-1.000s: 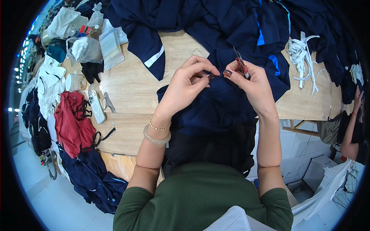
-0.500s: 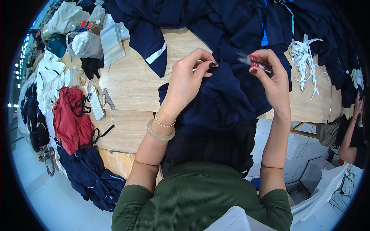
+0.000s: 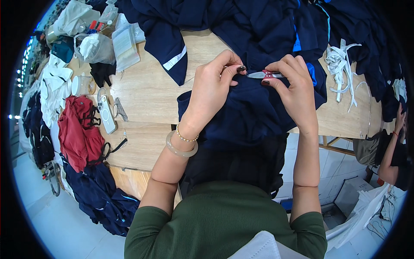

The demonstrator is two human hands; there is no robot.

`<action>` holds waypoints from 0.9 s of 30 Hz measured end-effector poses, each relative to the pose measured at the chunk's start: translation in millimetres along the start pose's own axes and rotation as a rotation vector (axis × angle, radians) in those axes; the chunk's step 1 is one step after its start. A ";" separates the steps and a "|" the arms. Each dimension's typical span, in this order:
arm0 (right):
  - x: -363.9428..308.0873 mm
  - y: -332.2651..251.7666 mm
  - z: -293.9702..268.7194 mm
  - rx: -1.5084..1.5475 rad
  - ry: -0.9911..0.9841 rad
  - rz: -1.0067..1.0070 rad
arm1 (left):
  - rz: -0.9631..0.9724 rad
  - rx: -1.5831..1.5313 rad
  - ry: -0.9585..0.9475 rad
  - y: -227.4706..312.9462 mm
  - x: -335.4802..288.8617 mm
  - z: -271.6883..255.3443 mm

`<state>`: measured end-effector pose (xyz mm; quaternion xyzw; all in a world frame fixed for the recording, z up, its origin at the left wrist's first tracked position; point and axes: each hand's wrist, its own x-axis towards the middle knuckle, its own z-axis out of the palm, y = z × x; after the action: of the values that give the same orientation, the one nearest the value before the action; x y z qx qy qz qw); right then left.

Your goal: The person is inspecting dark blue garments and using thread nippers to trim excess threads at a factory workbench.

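A navy garment [image 3: 246, 113] lies over the near edge of the table and hangs toward my lap. Along its upper edge, the thumb and fingers of my left hand [image 3: 211, 86] are closed in a pinch on the cloth. My right hand [image 3: 296, 93] grips small thread snips [image 3: 256, 75] with a red handle and silver blades. The blades point left, and their tips are close to my left fingertips. Whether a thread lies between them is too small to tell.
Navy garments [image 3: 189, 17] are heaped along the far side. White strips [image 3: 337, 64] lie at the right, near another person's arm [image 3: 391, 151]. To the left are a phone [image 3: 106, 114], a red cloth bag [image 3: 79, 134], a clear jar [image 3: 83, 85] and plastic bags [image 3: 95, 48].
My right hand has moved left, bringing the snips from apart to close beside my left fingertips. The blades, blurred before, now show sharply. My left hand keeps its pinch.
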<state>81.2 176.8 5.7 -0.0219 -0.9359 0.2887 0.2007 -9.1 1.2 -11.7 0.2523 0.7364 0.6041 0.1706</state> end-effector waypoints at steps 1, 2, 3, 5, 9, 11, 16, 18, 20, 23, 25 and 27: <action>0.0 0.0 0.9 -0.002 0.000 0.001 | -0.005 -0.007 -0.002 0.2 0.0 0.3; -0.1 0.3 2.2 -0.015 0.001 -0.014 | -0.011 -0.014 -0.004 0.2 0.2 0.5; -0.2 0.4 3.0 -0.028 0.002 -0.031 | -0.010 -0.014 -0.004 0.0 0.3 0.4; -0.8 0.5 3.0 -0.021 -0.018 -0.005 | -0.012 -0.003 -0.002 -1.3 0.4 0.0; -3.8 11.1 8.3 0.405 0.036 0.246 | -0.019 -0.035 0.022 -8.7 1.4 -1.8; -5.0 13.4 11.2 0.630 0.004 0.381 | -0.030 -0.045 0.021 -9.6 2.1 -2.2; 3.8 4.6 22.2 0.619 -0.079 0.393 | -0.077 -0.113 0.003 -5.9 2.4 -2.5; 8.7 1.9 26.0 0.554 -0.119 0.288 | -0.088 -0.141 -0.009 -5.5 2.7 -2.7; 12.1 3.9 31.1 0.564 -0.108 0.271 | -0.103 -0.162 -0.017 -5.7 2.8 -2.6; 17.0 4.0 33.8 0.614 -0.049 0.254 | -0.110 -0.218 -0.021 -8.5 2.9 -2.9; 18.7 4.4 32.8 0.903 -0.028 0.422 | -0.098 -0.176 -0.049 -10.8 3.6 -4.5; 19.8 3.1 30.3 0.914 -0.014 0.407 | -0.085 -0.134 -0.077 -11.3 4.1 -4.4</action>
<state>51.0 166.4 -11.6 -0.1119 -0.6918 0.7026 0.1233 -16.7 -1.5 -21.5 0.2318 0.6974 0.6340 0.2407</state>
